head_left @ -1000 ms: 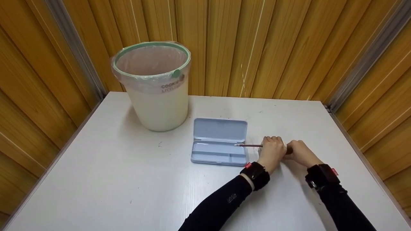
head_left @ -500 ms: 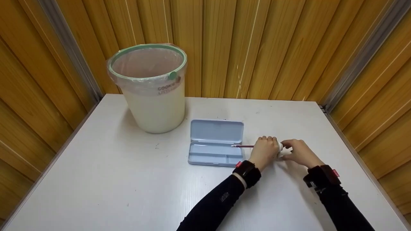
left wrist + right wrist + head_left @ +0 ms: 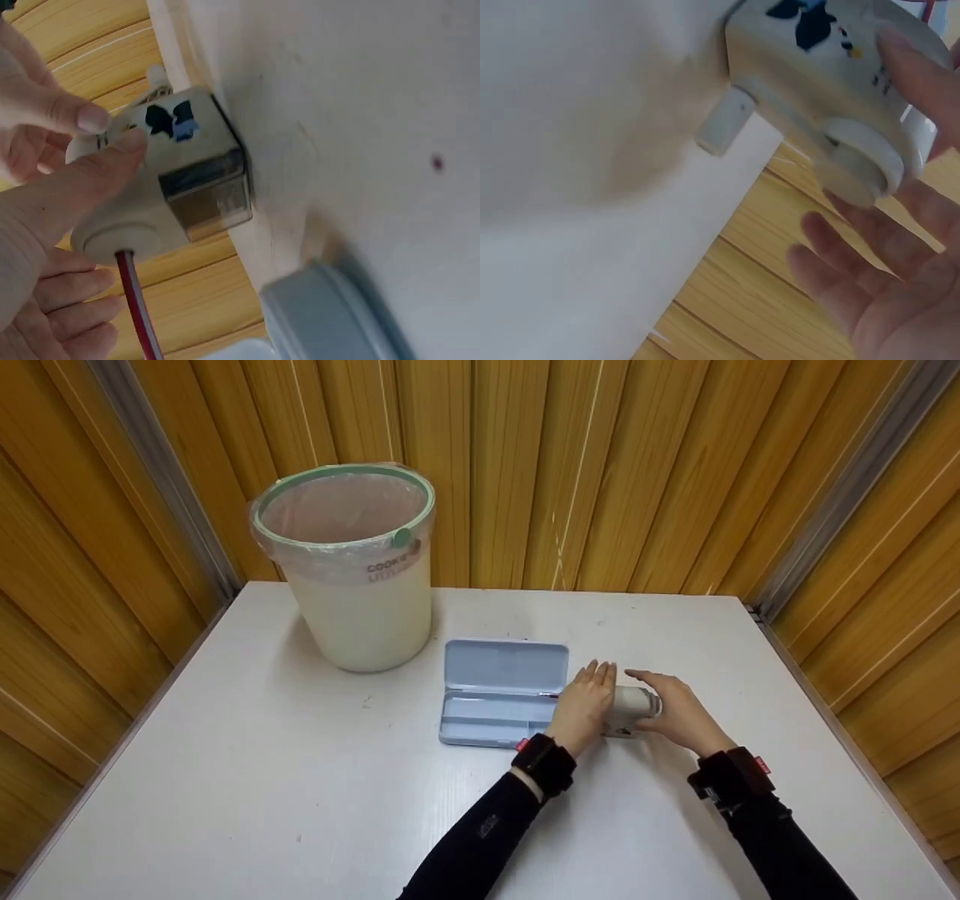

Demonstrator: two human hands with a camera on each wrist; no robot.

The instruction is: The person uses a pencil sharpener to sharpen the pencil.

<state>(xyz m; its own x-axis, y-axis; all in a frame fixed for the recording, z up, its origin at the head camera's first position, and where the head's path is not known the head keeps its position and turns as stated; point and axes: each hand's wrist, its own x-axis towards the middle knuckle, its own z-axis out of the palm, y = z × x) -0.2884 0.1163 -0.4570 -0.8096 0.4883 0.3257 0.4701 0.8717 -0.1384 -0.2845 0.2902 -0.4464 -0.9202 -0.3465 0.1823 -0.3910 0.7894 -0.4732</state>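
A cream pencil sharpener (image 3: 628, 706) with a penguin-like print and a see-through drawer (image 3: 214, 201) stands on the table. A red-striped pencil (image 3: 140, 311) sticks out of its front hole. My left hand (image 3: 581, 706) lies along the front end with fingers straight; in the left wrist view its thumb touches the printed side. At the crank end is my right hand (image 3: 679, 712), fingers spread and loosely bent. Its thumb touches the side, while the other fingers stay apart from the crank (image 3: 727, 124). The pencil's far end reaches over the blue pencil case (image 3: 506, 666).
The pencil case lies with its lid raised, just left of the sharpener. A cream bin (image 3: 360, 615) with a plastic liner stands at the back left of the white table (image 3: 300, 795). Wood-patterned walls (image 3: 510, 472) close in the back and sides.
My right hand has let go of the crank and its fingers have spread. My left hand has shifted left and its fingers have straightened, baring more of the sharpener.
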